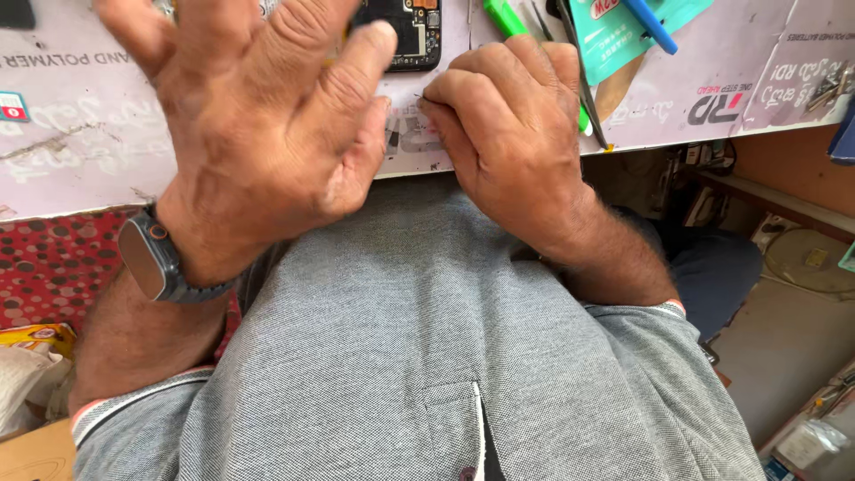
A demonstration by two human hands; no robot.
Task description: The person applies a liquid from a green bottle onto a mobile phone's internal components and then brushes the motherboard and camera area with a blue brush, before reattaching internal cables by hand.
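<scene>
Grey shirt (419, 338) fills the foreground. Above it, the right hand (512, 134) curls its fingertips into a tight grip on something too small to identify, pressed to the counter (80, 134) for steadiness. Left hand (258, 116) hovers beside, fingers spread. Beyond lies an opened phone (411, 31).

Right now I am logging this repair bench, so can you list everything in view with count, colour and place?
Opened phone: one, black, circuitry exposed, top centre of the bench, partly behind the left hand.
Bench mat: one, pale pinkish white, printed, across the top.
Green tool: one, top centre.
Tweezers: one, dark metal, beside the right hand.
Teal packet: one, top right.
Blue pen: one, on the packet.
Spotted cloth: one, red, left.
Smartwatch: one, dark, left wrist.
Shirt: one, grey.
Left hand: raised, fingers spread.
Right hand: grip pinched at the mat; contents too small to tell.
</scene>
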